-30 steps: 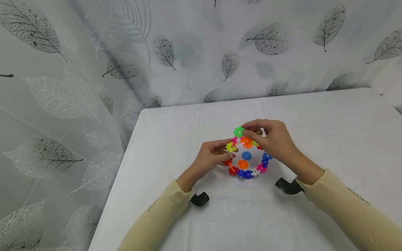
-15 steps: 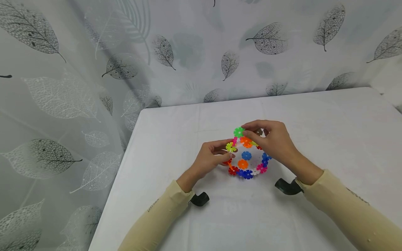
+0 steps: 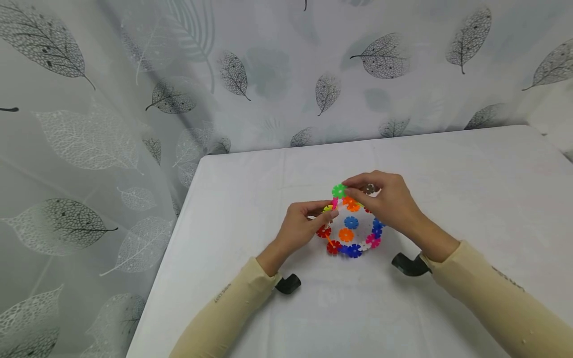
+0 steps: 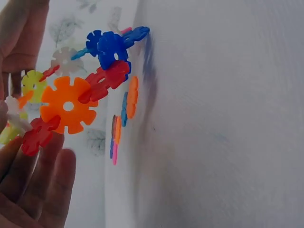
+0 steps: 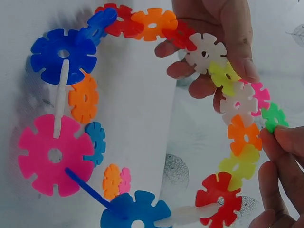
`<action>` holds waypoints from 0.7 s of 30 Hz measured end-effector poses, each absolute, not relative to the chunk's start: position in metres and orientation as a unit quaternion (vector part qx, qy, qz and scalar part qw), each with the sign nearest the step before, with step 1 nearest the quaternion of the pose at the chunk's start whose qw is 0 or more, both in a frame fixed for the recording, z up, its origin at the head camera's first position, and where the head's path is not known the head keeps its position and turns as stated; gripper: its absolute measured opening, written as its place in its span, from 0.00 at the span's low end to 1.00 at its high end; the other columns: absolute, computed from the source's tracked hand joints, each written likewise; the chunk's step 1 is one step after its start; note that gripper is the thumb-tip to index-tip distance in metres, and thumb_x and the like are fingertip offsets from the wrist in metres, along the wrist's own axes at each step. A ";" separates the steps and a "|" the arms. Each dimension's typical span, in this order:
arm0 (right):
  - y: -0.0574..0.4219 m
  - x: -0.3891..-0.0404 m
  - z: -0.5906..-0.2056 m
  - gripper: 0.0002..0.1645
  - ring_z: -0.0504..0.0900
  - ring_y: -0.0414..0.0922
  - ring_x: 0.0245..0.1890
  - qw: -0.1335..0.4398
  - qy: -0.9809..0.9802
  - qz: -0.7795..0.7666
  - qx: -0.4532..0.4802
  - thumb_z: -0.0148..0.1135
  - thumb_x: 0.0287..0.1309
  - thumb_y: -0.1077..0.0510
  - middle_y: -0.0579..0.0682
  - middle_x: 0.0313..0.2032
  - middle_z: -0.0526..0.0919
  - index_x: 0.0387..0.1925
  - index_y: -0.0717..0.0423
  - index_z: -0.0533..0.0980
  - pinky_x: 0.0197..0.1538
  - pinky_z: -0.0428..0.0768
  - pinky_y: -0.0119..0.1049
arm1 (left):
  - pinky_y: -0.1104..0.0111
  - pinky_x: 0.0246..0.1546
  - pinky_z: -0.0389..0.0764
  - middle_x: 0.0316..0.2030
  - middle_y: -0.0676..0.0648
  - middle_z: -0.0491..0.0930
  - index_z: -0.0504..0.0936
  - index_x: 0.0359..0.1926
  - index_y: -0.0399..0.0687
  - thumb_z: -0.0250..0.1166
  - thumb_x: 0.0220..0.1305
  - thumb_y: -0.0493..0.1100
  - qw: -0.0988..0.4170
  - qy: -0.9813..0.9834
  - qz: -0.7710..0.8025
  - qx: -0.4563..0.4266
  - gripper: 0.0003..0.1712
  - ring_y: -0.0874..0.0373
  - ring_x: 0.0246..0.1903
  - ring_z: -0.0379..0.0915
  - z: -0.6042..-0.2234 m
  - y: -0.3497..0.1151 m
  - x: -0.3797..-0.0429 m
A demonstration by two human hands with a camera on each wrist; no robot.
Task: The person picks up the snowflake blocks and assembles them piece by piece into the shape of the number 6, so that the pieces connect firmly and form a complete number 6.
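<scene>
A closed ring of colourful notched plastic flower discs, linked edge to edge, stands raised between the hands; a large pink disc (image 5: 35, 156) and an orange disc (image 4: 68, 105) form part of it. My left hand (image 3: 295, 226) grips the ring's left side, thumb over a yellow disc (image 5: 223, 78) and the white disc beside it. From the right, my right hand (image 3: 387, 196) pinches a small green disc (image 3: 338, 191) between thumb and fingertips. In the right wrist view, that green disc meets a pink disc (image 5: 257, 97) on the ring's outer side.
Loose discs lie on the white-covered table (image 3: 250, 199), among them a blue one (image 3: 351, 222) and an orange one (image 3: 346, 234), seen through the ring. A brown disc (image 3: 369, 189) shows behind the right hand. Dark curved mounts (image 3: 409, 265) hang at both wrists. A leaf-patterned curtain (image 3: 277, 74) stands behind.
The left thumb has shifted up over the yellow disc, and the ring's left side has turned slightly. The right hand and the green disc have moved a little down and left.
</scene>
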State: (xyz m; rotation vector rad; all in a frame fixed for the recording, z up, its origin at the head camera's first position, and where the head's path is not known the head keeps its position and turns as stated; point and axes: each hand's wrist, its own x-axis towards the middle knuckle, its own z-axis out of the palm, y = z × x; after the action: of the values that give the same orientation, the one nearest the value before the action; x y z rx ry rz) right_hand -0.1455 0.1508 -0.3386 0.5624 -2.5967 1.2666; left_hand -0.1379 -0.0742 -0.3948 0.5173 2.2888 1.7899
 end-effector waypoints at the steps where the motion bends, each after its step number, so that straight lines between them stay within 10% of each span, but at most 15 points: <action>1: 0.151 -0.146 -0.338 0.11 0.80 0.44 0.36 0.094 -0.876 0.432 0.192 0.71 0.63 0.52 0.45 0.38 0.88 0.46 0.49 0.88 0.27 0.80 0.34 | 0.64 0.34 0.85 0.38 0.42 0.88 0.86 0.58 0.49 0.70 0.67 0.50 0.086 0.774 0.602 0.175 0.21 0.50 0.37 0.86 -0.395 -0.074 -0.138; 11: 0.151 -0.147 -0.336 0.11 0.76 0.45 0.37 0.073 -0.879 0.430 0.193 0.71 0.63 0.52 0.46 0.39 0.88 0.45 0.49 0.88 0.31 0.79 0.38 | 0.72 0.18 0.68 0.35 0.36 0.87 0.87 0.54 0.42 0.69 0.68 0.44 0.057 0.753 0.626 0.196 0.18 0.55 0.25 0.76 -0.396 -0.073 -0.138; 21: 0.147 -0.145 -0.340 0.11 0.81 0.46 0.36 0.153 -0.866 0.411 0.241 0.76 0.56 0.60 0.44 0.34 0.88 0.43 0.52 0.89 0.35 0.78 0.41 | 0.72 0.21 0.73 0.35 0.39 0.88 0.87 0.53 0.41 0.70 0.66 0.40 0.043 0.748 0.634 0.192 0.16 0.52 0.26 0.77 -0.398 -0.072 -0.136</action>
State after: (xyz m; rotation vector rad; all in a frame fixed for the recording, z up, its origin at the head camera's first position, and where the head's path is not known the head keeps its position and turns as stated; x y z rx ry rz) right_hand -0.1450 0.1470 -0.3402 0.6900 -2.4842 1.1778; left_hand -0.1358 -0.0720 -0.3979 0.5859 2.2888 1.9391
